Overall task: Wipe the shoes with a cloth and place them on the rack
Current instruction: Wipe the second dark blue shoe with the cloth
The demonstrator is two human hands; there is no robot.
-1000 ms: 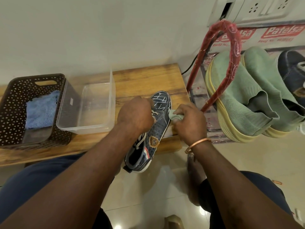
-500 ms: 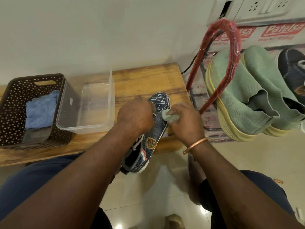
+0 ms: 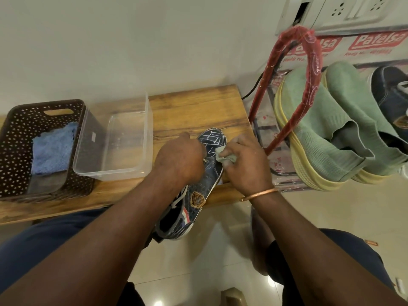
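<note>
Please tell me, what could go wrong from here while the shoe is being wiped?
1. The heel of the shoe hangs past the edge of the bench; if the left hand loosens, the shoe may tip to the floor.
2. The right hand grips only a small cloth, so bare fingers may rub the shoe and smear it.
3. The rack looks crowded with green shoes, so placing may be tight.

My left hand (image 3: 178,160), gripping the sneaker (image 3: 198,195), hides its laces and midfoot; my fingertips are out of sight. The cloth (image 3: 223,154) is mostly buried under my right hand (image 3: 247,164). Far right of the grip, the dark shoe (image 3: 393,93) is cropped by the frame edge. Left of the grip, the container sticker (image 3: 93,136) is unreadable.
</note>
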